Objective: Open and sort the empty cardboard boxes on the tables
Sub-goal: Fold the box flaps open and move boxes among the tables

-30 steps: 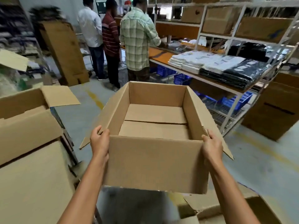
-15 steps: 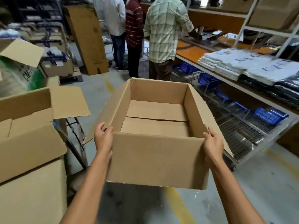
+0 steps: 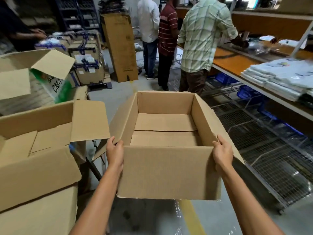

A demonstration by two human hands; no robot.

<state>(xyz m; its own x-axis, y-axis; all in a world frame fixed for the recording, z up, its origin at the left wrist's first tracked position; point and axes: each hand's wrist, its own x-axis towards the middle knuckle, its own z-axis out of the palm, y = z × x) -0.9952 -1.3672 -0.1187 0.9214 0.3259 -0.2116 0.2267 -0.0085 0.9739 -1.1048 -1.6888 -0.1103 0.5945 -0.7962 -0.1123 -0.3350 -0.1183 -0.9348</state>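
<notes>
An open cardboard box (image 3: pixel 169 172) fills the centre of the frame, held in the air above the floor (image 3: pixel 211 217), its top flaps folded outward and nothing inside. The left hand (image 3: pixel 115 153) grips its near left corner with fingers curled over the rim. The right hand (image 3: pixel 222 154) grips the near right corner the same way. At the lower left stands a larger box (image 3: pixel 39 167) with its flaps up, just beside the held one. In the upper middle, three people (image 3: pixel 203 34) stand at an orange tabletop (image 3: pixel 227 58). Stacks of folded clothes (image 3: pixel 274 77) lie on it at the right edge. A tall flattened carton (image 3: pixel 119 48) stands upright behind.
</notes>
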